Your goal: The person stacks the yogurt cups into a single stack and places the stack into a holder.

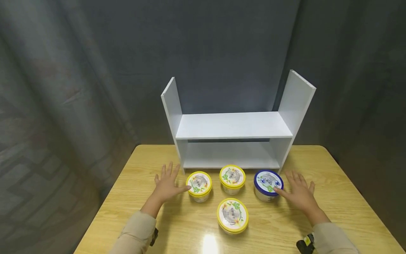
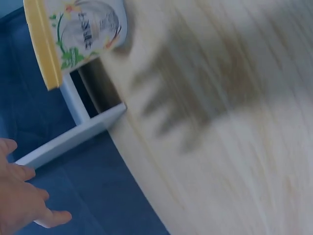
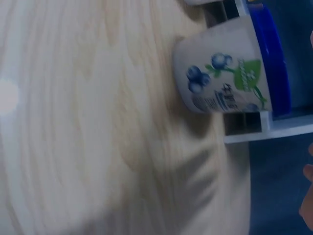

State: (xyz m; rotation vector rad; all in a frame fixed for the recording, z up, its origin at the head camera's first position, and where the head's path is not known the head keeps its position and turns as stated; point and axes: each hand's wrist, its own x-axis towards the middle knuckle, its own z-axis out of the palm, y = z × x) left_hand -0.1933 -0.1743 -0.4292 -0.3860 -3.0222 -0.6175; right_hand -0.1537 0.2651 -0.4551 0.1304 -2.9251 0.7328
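Observation:
My left hand [image 1: 166, 186] is spread above the table, its thumb at the edge of a yellow-lidded tub [image 1: 199, 183]. Whether that thumb touches the lid, I cannot tell. On the other side, my right hand [image 1: 299, 194] has its fingers extended and its thumb over the rim of a blue-lidded tub [image 1: 268, 181]; contact is unclear. Blueberries are printed on this tub's side [image 3: 220, 73] in the right wrist view. Between the hands stand two more yellow-lidded tubs, one near the shelf [image 1: 232, 175] and one nearer me [image 1: 233, 216]. Neither hand holds anything.
A white two-level shelf [image 1: 233, 125] with tall side panels stands at the back of the wooden table [image 1: 152, 158], just behind the tubs. Dark grey curtains [image 1: 222, 53] hang behind and at both sides. Each wrist carries a dark strap-on device [image 1: 306, 244].

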